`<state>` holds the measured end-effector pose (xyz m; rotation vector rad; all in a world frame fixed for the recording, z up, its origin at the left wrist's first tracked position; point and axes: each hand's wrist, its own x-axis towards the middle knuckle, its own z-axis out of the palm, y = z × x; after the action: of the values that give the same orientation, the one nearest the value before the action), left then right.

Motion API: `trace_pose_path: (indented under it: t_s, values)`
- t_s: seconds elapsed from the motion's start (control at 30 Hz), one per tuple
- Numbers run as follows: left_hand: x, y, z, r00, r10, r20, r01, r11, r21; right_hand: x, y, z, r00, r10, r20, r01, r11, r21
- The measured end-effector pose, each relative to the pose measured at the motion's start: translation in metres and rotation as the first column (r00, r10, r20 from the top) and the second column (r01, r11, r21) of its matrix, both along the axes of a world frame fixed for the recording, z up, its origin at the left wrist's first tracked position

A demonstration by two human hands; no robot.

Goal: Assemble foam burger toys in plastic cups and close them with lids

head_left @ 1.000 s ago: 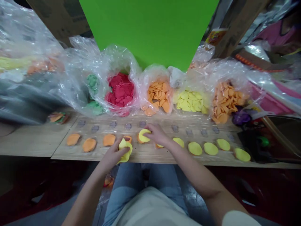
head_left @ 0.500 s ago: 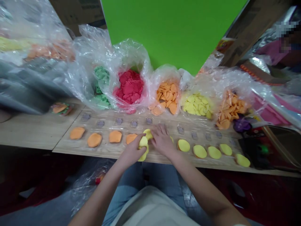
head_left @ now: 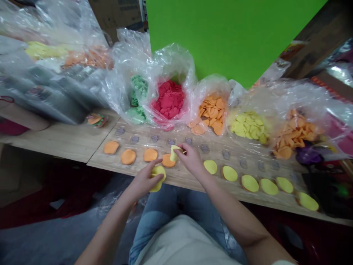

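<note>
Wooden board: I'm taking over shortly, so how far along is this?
Looks done: four orange discs and six yellow discs lie in rows on the board. In hand: the left hand holds a yellow disc, and the right hand pinches a yellow piece. Left: the grey marks along the board's upper row look uncovered, and the plastic bags hold plenty of discs.

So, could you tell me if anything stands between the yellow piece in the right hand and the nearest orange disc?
Nothing visible: the yellow piece in the right hand is at the edge of the orange disc; whether they touch I cannot tell.
</note>
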<state>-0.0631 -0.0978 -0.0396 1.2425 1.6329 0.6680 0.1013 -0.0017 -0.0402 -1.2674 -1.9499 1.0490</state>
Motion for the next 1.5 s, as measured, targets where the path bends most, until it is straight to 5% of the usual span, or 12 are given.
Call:
trace_pose_path:
  t_s: [0.17, 0.4, 0.6, 0.83, 0.93, 1.03, 1.1, 1.17, 1.27, 1.37, 1.5]
  values:
    - [-0.023, -0.016, 0.006, 0.946, 0.132, 0.296, -0.094, 0.986, -0.138, -0.013, 0.007, -0.005, 0.919, 0.379, 0.109, -0.378, 0.925, -0.032]
    - [-0.018, -0.007, -0.012, 0.999, 0.032, 0.004, -0.032, 0.997, 0.066, -0.022, 0.015, -0.031, 0.863, 0.304, 0.404, -0.389, 0.909, 0.146]
    - [-0.004, -0.002, -0.008, 0.957, -0.186, -0.225, 0.203, 0.978, 0.054, -0.019, 0.013, -0.029, 0.839, 0.285, 0.464, -0.431, 0.868, 0.246]
    - [0.008, 0.008, -0.019, 0.881, -0.214, -0.422, 0.236, 0.972, -0.001, -0.003, -0.002, -0.032, 0.77, 0.093, 0.631, -0.356, 0.883, 0.304]
    - [0.0, 0.01, -0.012, 0.958, -0.103, -0.268, 0.124, 0.99, 0.062, -0.002, -0.008, -0.029, 0.764, 0.092, 0.638, -0.352, 0.889, 0.293]
    - [-0.01, 0.009, 0.001, 0.984, 0.104, 0.147, -0.11, 0.993, 0.032, -0.009, -0.013, -0.016, 0.893, 0.091, 0.441, -0.227, 0.937, 0.266]
    - [-0.015, 0.007, 0.008, 0.882, 0.193, 0.429, -0.186, 0.981, -0.061, -0.02, -0.017, -0.01, 0.969, 0.158, 0.188, -0.172, 0.983, 0.058]
    - [-0.02, 0.007, 0.012, 0.802, 0.235, 0.549, -0.217, 0.971, -0.098, -0.036, -0.018, -0.009, 0.973, 0.218, -0.071, -0.229, 0.946, -0.232]
    - [-0.031, 0.007, 0.008, 0.836, 0.296, 0.462, -0.313, 0.949, -0.042, -0.062, -0.012, -0.019, 0.97, 0.147, -0.195, -0.214, 0.898, -0.384]
    - [-0.053, 0.003, -0.004, 0.877, 0.392, 0.28, -0.417, 0.908, 0.036, -0.082, 0.0, -0.027, 0.988, 0.127, -0.083, -0.145, 0.955, -0.259]
    - [-0.077, -0.009, -0.02, 0.886, 0.46, 0.063, -0.464, 0.878, 0.114, -0.094, 0.009, -0.026, 0.964, 0.244, 0.11, -0.234, 0.967, -0.097]
